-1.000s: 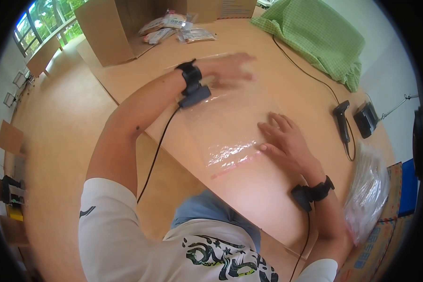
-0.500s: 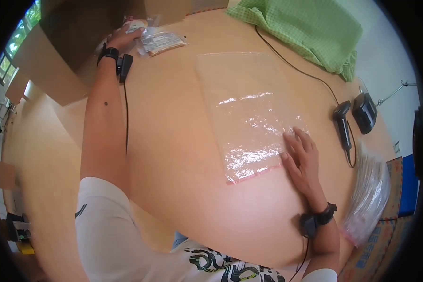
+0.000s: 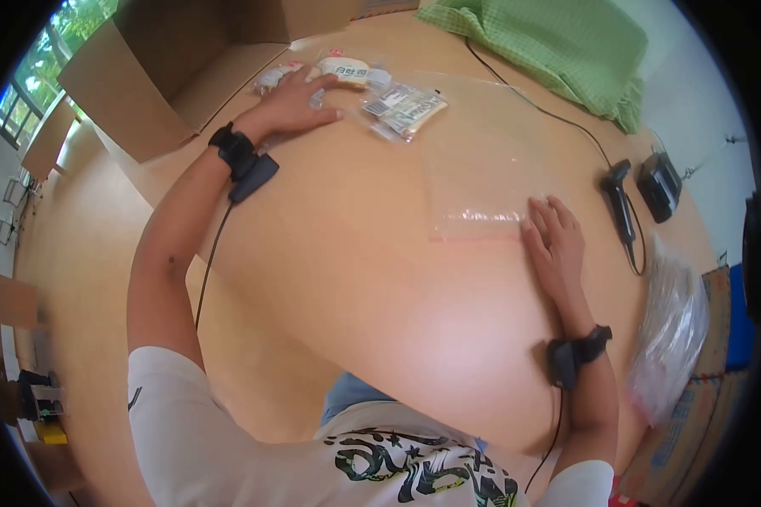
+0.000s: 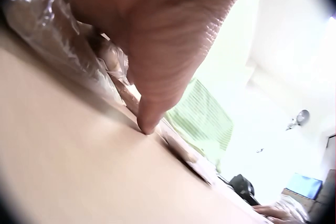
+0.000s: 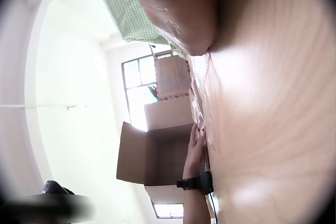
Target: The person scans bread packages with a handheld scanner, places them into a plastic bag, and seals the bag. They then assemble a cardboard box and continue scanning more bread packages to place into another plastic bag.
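My left hand point(image 3: 294, 103) lies over several clear-wrapped packets at the back left, fingers spread and thumb pointing right. One packet point(image 3: 347, 71) with a white, printed label shows just beyond the fingers; another packet point(image 3: 404, 111), with a printed label, lies to the right of the hand. The left wrist view shows a fingertip down at the table beside a shiny plastic wrapper point(image 4: 44, 35). A flat transparent plastic bag point(image 3: 473, 160) is spread at mid-table, the labelled packet overlapping its left edge. My right hand point(image 3: 558, 245) rests with relaxed fingers on the bag's near right corner.
An open cardboard box point(image 3: 135, 80) stands behind the packets. Green checked cloth point(image 3: 558, 55) covers something at the back right. On the right are a barcode scanner point(image 3: 620, 198) with its cable, a black stand point(image 3: 659, 186) and a pile of plastic bags point(image 3: 672, 329).
My left hand left the bag, reached the packets by the box, then came back rightward as the packets shifted closer to the bag. The right hand stayed at the bag's near corner.
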Available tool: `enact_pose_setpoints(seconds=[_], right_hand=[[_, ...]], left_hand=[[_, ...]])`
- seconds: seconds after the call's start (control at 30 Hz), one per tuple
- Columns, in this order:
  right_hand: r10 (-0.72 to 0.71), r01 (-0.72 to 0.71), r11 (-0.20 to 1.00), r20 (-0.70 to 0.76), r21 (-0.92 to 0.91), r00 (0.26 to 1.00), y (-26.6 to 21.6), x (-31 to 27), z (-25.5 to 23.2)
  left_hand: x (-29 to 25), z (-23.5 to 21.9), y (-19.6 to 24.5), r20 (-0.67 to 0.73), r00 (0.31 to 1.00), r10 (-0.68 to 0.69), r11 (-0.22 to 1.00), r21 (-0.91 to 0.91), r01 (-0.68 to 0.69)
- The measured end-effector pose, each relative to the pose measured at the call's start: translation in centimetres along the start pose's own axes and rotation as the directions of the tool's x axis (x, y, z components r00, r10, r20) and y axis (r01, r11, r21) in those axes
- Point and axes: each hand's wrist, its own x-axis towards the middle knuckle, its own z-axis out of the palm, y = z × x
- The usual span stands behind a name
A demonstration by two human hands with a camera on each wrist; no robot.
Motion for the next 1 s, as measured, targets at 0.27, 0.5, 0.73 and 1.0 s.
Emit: enact_pose_setpoints(seconds=[0.27,0.5,0.73,1.0], right_hand=[[0.005,-0.006,0.999,0.018,0.037,1.000,1.3,-2.0,-1.4],[-0.132,0.102,0.983,0.201,0.150,0.971,1.6,-8.3,-8.3],[-0.310,0.252,0.935,0.232,0.249,0.922,5.5,-14.1,-12.2],[-0.012,-0.157,0.836,0.304,0.525,0.953,6.0,-10.7,-13.3]], left_hand=[[-8.5,-2.5,10.5,0.109,0.972,0.207,0.966,-0.182,-0.185],[-14.2,-1.6,22.1,-0.030,0.772,0.635,0.771,-0.033,-0.636],[-17.7,0.3,29.7,0.163,0.672,0.722,0.691,-0.138,-0.710],[-16.3,-0.8,28.8,-0.087,0.804,0.589,0.802,-0.064,-0.594]])
